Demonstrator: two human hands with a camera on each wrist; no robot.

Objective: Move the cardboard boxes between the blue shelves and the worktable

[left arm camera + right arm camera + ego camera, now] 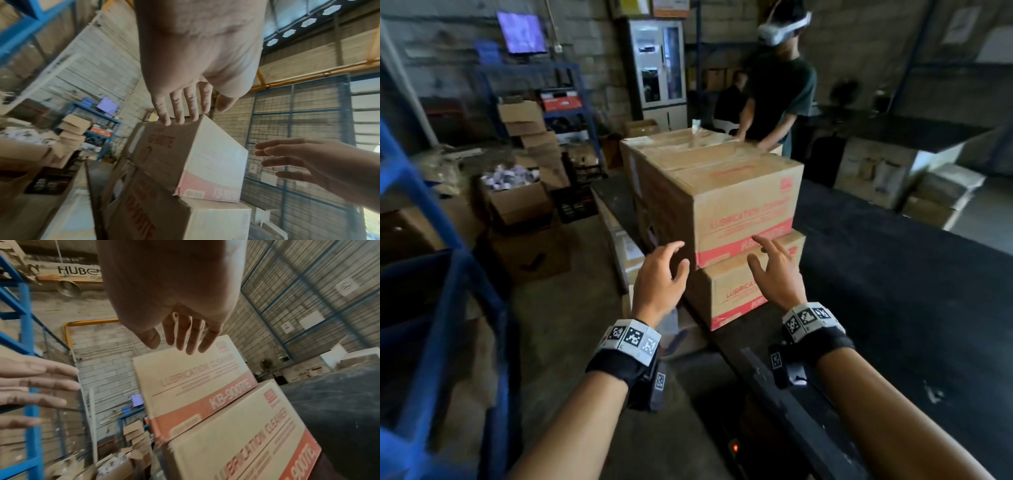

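Both grips are spread and empty, so the left hand [661, 274] and right hand [777, 270] should clasp opposite sides of the upper lubrication-cleaner box [722, 202] at the bench [893, 274] corner.

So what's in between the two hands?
Just the near corner of the upper cardboard box. In the head view the left hand and right hand hover open at either side of it, touching nothing.

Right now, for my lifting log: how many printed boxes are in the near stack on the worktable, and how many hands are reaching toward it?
Lubrication cleaner boxes: 2, the upper box on the lower box
Open hands: 2, the left hand and the right hand
Total: 4
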